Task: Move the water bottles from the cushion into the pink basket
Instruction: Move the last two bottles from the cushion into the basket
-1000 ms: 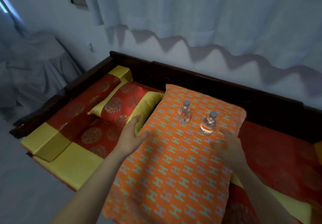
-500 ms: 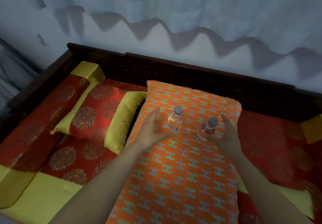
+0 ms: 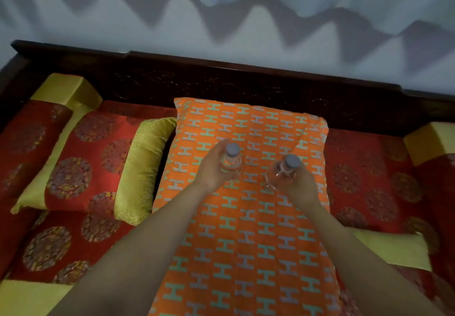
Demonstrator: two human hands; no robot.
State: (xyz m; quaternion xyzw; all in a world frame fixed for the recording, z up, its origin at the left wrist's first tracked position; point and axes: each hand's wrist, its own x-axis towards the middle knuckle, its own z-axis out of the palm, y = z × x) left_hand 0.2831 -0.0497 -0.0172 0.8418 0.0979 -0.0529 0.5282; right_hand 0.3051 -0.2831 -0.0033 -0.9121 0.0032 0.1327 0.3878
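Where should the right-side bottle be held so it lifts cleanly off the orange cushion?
Take the right bottle around its clear body just below the grey cap, coming from its right, as the right hand already does. It leans slightly on the soft orange cushion, so a wrap-around grip on the wider body looks steadier than pinching the narrow neck.

Two hands are gripping two small clear water bottles standing on the orange H-patterned cushion (image 3: 246, 237). The left hand (image 3: 213, 168) is wrapping the left bottle (image 3: 231, 159); at its three o'clock, the right hand (image 3: 299, 184) is clasping the right bottle (image 3: 283, 171). A red and gold bolster pillow (image 3: 98, 163) is lying at nine o'clock.
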